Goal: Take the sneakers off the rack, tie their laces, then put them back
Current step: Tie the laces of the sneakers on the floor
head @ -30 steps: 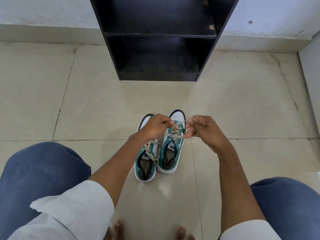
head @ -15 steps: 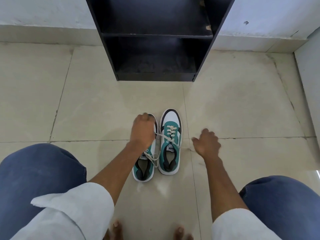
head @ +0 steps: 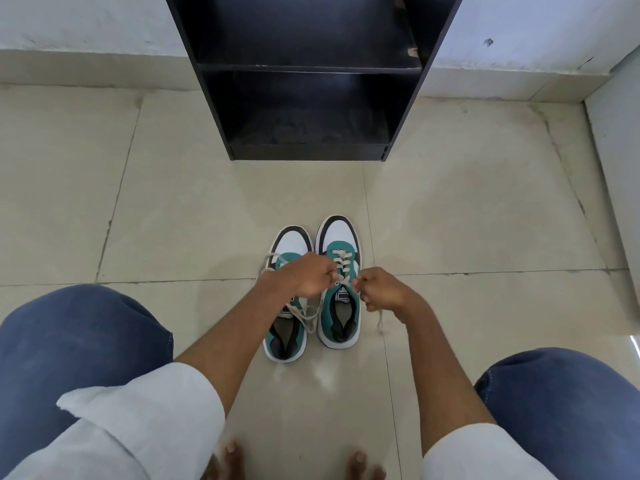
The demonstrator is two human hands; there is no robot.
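Note:
Two teal, white and black sneakers stand side by side on the floor, toes toward the rack: the left sneaker (head: 289, 329) and the right sneaker (head: 341, 237). My left hand (head: 306, 277) hovers over the left sneaker's tongue, fingers closed on a cream lace of the right sneaker. My right hand (head: 382, 289) sits beside the right sneaker, pinching the other lace end, which dangles below it. Loose laces of the left sneaker (head: 308, 315) lie across its opening and loop out at its left side. The black shoe rack (head: 308, 152) stands beyond, its shelves bare.
Beige tiled floor (head: 173, 209) surrounds the shoes. My knees in blue jeans flank the view at the lower left (head: 69, 341) and the lower right (head: 568, 396), bare toes at the bottom. A white wall runs behind the rack, and another wall edge stands at the right (head: 620, 168).
Half a second ago both hands were off the laces, the left over the left sneaker and the right near the floor. Both have come together at the right sneaker and taken hold of its laces.

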